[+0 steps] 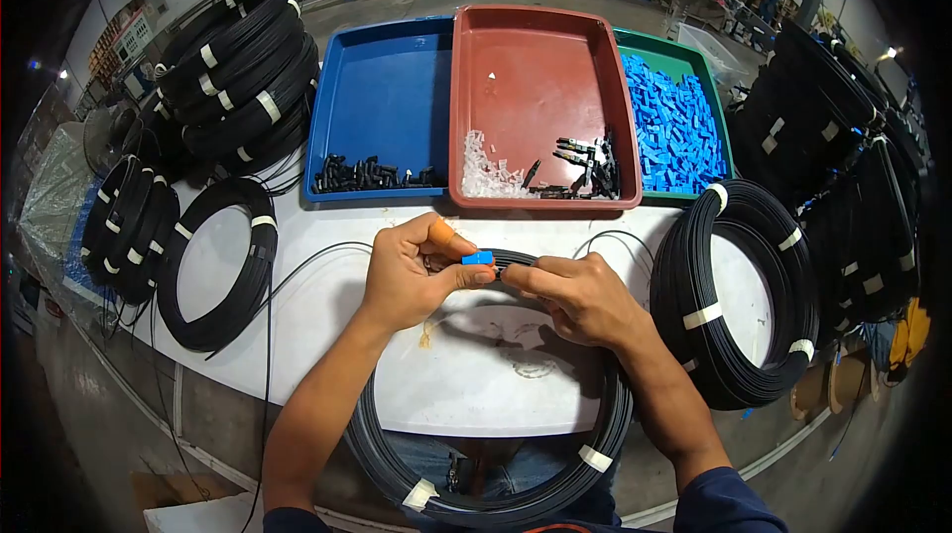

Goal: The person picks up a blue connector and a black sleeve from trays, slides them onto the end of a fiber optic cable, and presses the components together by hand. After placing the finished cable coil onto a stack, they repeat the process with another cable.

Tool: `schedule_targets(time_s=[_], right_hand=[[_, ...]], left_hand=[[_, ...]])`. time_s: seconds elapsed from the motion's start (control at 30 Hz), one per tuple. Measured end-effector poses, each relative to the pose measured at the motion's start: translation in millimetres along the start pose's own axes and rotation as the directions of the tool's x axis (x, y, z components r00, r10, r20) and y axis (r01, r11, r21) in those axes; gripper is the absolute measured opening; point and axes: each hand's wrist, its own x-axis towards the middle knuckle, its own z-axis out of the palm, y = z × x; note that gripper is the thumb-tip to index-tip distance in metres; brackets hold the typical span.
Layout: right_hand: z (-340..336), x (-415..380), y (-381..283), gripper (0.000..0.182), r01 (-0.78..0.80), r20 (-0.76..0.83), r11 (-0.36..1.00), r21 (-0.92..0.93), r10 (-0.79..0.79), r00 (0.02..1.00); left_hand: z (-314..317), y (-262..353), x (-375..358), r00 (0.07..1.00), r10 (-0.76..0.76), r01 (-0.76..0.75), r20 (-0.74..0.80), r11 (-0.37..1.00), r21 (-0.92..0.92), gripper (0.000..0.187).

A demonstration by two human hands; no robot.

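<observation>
Near the table's middle, my left hand (412,270) pinches a small blue connector piece (477,258) between thumb and fingers; an orange wrap covers one fingertip. Right beside it, my right hand (575,297) is closed, its thumb and forefinger at a small dark part by the blue piece, largely hidden by the fingers. Under both hands lies a black cable coil (496,511) bound with white tape, hanging over the table's front edge toward my lap.
Behind the hands stand a blue tray (382,87) with black parts, a red tray (545,62) with clear and black parts, and a green tray (635,40) of blue pieces. Cable coils (702,315) sit at the right, more coils (266,255) at the left.
</observation>
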Motion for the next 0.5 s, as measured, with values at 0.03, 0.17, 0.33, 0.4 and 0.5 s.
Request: schedule_targets(time_s=[0.03,0.17,0.33,0.4,0.5], right_hand=[[-1,0,-1,0.066,0.001,-0.001,1.000,0.001,-0.001,1.000],[-3,0,0,0.058,0.006,-0.091,0.998,-0.068,-0.013,0.996],[0,0,5,0.047,-0.034,-0.234,0.999,-0.023,0.028,0.972],[-1,3,4,0.036,0.010,-0.309,0.999,0.053,0.007,0.951],[-1,2,2,0.037,-0.002,-0.265,0.997,0.071,0.021,0.964]], left_hand=[[0,1,0,1.000,-0.027,0.027,0.010,0.999,-0.026,0.024],[2,2,3,1.000,-0.009,0.009,-0.002,0.996,-0.088,0.025],[-4,-8,2,0.991,0.127,-0.129,-0.042,0.990,-0.052,0.024],[-4,-5,2,0.990,0.136,-0.137,-0.019,0.990,-0.017,0.024],[-1,0,2,0.989,0.118,-0.106,-0.090,0.986,0.126,0.024]])
